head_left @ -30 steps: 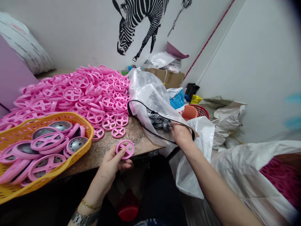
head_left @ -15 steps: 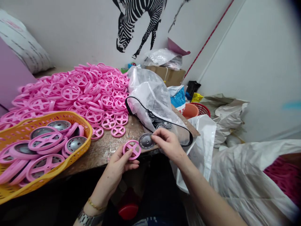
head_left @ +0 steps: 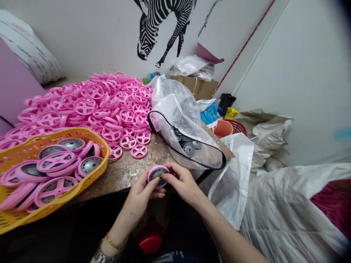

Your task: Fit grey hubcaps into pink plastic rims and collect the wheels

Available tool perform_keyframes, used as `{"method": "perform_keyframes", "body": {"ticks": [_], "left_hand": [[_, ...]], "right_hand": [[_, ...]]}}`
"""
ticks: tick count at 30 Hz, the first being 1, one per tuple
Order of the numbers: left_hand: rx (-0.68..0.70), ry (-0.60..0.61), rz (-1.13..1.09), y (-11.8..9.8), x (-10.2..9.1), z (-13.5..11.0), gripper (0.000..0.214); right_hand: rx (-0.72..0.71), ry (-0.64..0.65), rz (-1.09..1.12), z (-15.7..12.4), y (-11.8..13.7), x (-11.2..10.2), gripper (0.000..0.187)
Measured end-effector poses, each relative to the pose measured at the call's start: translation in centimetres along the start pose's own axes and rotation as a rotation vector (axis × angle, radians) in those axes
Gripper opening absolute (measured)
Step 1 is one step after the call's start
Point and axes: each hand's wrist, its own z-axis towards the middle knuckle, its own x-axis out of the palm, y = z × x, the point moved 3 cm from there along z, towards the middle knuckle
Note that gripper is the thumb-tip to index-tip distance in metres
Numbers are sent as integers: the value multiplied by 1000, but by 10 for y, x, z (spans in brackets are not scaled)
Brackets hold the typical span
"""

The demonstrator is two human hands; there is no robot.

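Just off the table's front edge, my left hand point(head_left: 142, 188) is closed on a pink wheel ring point(head_left: 150, 173), thumb over its face. A grey hubcap-like disc point(head_left: 158, 172) sits within the ring. My right hand point(head_left: 181, 180) grips the disc at its right side, thumb pressed on it. A yellow basket point(head_left: 105, 155) to the left holds pink rings, several with grey discs fitted. Behind it is a big heap of loose pink rings point(head_left: 85, 106). Beyond my right hand a clear plastic bag point(head_left: 175, 98) with a black-edged mouth contains more grey discs point(head_left: 188, 149).
The worn brown table point(head_left: 120, 175) carries the heap and basket. White sacks point(head_left: 285, 204) stand at the right, one with dark pink pieces inside. A cardboard box point(head_left: 205, 87), an orange tub point(head_left: 223, 128) and a red basket point(head_left: 238, 127) are behind the bag. Below is a red object point(head_left: 150, 243).
My right hand has moved left, bringing the grey disc from beside the pink ring onto it. Both thumbs now press on the disc. The view has shifted slightly.
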Motion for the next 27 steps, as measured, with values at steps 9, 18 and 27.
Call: {"method": "perform_keyframes", "body": {"ticks": [9, 18, 27], "left_hand": [[229, -1, 254, -15, 10, -12, 23], [201, -32, 339, -12, 11, -12, 24], [110, 49, 384, -9, 14, -19, 36]], "right_hand": [[-78, -70, 14, -14, 7, 1, 8], [14, -85, 122, -13, -11, 5, 13], [22, -77, 120, -17, -7, 4, 24]]}}
